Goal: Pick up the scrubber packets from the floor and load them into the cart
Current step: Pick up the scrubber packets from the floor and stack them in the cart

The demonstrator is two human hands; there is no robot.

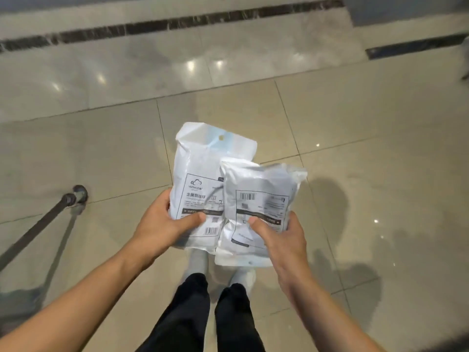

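Observation:
Two white scrubber packets with printed labels and barcodes are held above the floor in front of me. My left hand (162,224) grips the larger packet (200,174), thumb on its front near the lower edge. My right hand (281,237) grips the smaller packet (258,194), thumb pressed on its label. The smaller packet overlaps the right side of the larger one. No cart body is in view.
Glossy beige floor tiles (355,148) spread all round, with a dark stripe (152,26) across the far side. A dark metal leg with a caster wheel (78,195) stands at the left. My legs and light shoes (220,275) are directly below the packets.

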